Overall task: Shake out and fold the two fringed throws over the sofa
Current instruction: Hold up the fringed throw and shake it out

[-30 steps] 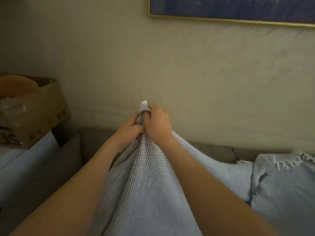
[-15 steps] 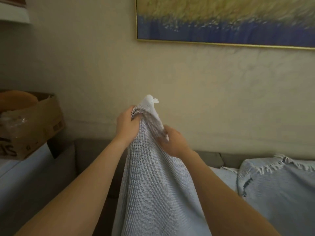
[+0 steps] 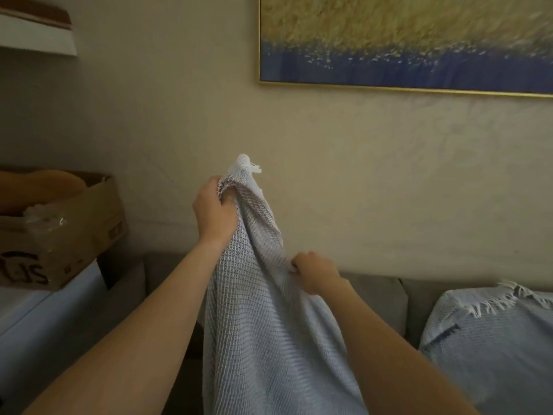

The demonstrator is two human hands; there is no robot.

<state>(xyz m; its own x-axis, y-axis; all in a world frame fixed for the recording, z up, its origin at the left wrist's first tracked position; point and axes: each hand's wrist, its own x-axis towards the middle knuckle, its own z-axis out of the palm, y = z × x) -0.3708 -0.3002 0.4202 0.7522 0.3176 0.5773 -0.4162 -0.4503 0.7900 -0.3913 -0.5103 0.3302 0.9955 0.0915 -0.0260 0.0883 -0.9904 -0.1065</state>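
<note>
A pale blue knitted throw (image 3: 263, 324) hangs down between my arms in front of the grey sofa (image 3: 383, 295). My left hand (image 3: 214, 212) grips its top corner, held high, and a white tip of cloth pokes out above the fingers. Lower and to the right, my right hand (image 3: 314, 272) pinches the throw's edge. A second pale blue throw (image 3: 490, 339) with a fringe along its upper edge lies bunched on the sofa at the right.
A cardboard box (image 3: 59, 232) with plastic and something orange in it stands on a white surface (image 3: 39, 319) at the left. A gold-framed painting (image 3: 404, 40) hangs on the beige wall. A white shelf (image 3: 36, 34) sits at top left.
My hands, together at the corner a second ago, have parted. The left has lifted the corner higher. The right has slid down and to the right along the edge.
</note>
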